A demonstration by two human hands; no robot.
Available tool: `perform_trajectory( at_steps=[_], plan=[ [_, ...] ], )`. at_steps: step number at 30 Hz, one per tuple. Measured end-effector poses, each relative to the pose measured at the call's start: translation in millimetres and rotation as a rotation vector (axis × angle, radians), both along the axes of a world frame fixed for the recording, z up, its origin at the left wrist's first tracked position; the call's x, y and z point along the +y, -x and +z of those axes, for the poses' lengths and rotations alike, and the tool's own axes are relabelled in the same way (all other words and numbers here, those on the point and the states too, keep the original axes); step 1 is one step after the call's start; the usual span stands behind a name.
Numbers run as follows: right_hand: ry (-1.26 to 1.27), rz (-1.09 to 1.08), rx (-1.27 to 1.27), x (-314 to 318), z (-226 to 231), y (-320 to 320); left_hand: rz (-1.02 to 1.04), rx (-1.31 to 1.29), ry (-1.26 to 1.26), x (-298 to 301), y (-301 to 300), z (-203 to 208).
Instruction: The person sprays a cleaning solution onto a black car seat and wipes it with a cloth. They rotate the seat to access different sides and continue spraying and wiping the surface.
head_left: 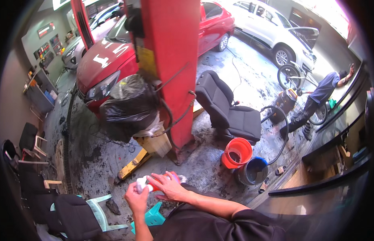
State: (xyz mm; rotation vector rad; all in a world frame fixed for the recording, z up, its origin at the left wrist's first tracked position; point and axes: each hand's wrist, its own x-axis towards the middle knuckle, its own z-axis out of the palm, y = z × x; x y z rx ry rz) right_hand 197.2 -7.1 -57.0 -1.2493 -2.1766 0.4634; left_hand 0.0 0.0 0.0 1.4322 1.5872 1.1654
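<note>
My left hand point(136, 197) is closed around a small white object point(141, 182), likely a cap or cloth, at the lower centre. My right hand point(169, 186) lies over a red-orange bottle-like thing point(167, 176), fingers spread across it. Both hands meet just above my dark-sleeved arms. What exactly the white object is cannot be made out.
A red lift post point(171, 60) rises ahead with a black rubbish bag point(128, 106) beside it. A removed black car seat point(231, 110), an orange bucket point(237, 153) and a blue bucket point(252, 170) stand right. A person point(315, 100) bends at far right. A red car point(114, 52) stands behind the post.
</note>
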Motion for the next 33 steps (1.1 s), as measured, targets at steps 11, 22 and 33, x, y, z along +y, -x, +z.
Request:
perform_trajectory(
  at_steps=[11,22,33],
  plan=[
    [-0.029,-0.475,0.345,-4.0,2.2,-206.9,-0.393,0.128,0.027,36.1,-265.8,35.6],
    [0.128,-0.635,0.293,61.2,-42.9,-389.3,-0.499,-0.04,0.257,120.2,-433.5,-35.8],
    [0.617,-0.988,0.242,169.4,-290.8,-497.1,-0.67,0.941,0.964,101.7,-372.6,-359.7]
  ],
)
